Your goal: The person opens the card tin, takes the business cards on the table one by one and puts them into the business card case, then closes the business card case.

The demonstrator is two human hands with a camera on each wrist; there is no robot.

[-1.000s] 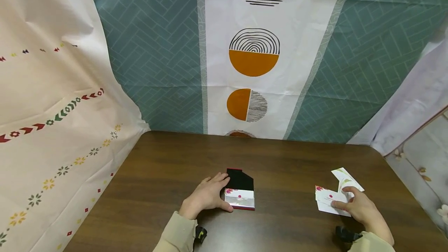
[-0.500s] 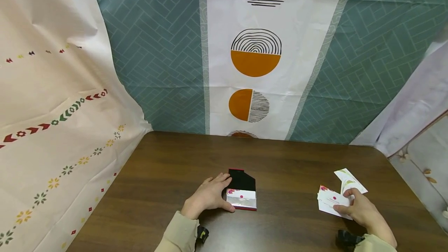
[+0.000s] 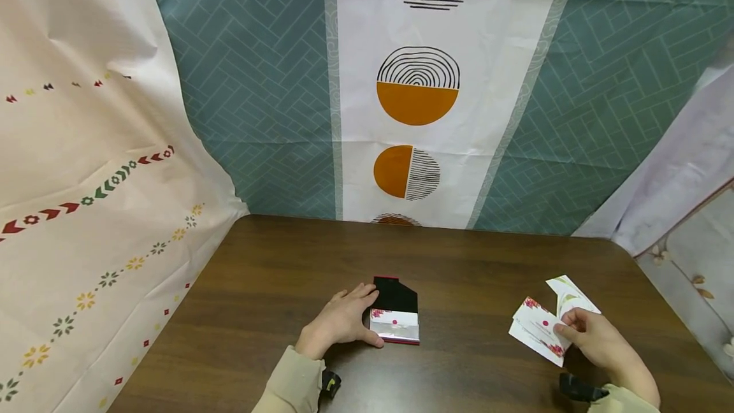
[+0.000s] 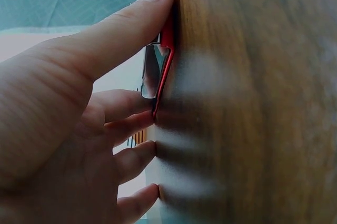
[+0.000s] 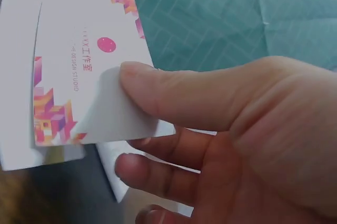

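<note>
At 3 o'clock from the spread left hand (image 3: 338, 318) lies an unfolded card case (image 3: 395, 303), its edge touched by the thumb. Well apart at 3 o'clock, the right hand (image 3: 596, 340) pinches business cards (image 3: 536, 325); other cards (image 3: 566, 287) lie at that hand's 11 o'clock.

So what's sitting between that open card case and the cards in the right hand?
Only bare brown tabletop lies between the open card case and the cards in the right hand; the head view shows it.
</note>
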